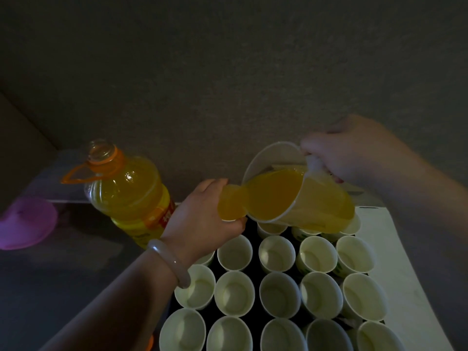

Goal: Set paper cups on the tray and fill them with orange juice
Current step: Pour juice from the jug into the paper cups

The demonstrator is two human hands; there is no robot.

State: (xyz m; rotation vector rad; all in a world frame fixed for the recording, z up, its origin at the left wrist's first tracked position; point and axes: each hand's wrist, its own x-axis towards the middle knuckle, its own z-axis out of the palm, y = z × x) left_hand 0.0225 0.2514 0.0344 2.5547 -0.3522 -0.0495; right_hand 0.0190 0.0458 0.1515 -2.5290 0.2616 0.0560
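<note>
Orange juice (273, 193) pours from a clear pitcher (268, 153) tilted in my right hand (354, 153), whose fingers are wrapped round its handle. It runs into a paper cup (231, 203) at the far left corner of the black tray (253, 225). My left hand (200, 221) grips that cup, which is nearly full. Rows of empty paper cups (277, 253) stand close together across the tray. An uncapped juice bottle (129, 188) stands on the table just left of the tray.

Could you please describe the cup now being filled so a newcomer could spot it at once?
Start at the dark tray of paper cups and go to its far left corner. There the left hand grips one cup under the tilted clear pitcher's lip. It alone holds orange juice; the others whose insides show are empty.
</note>
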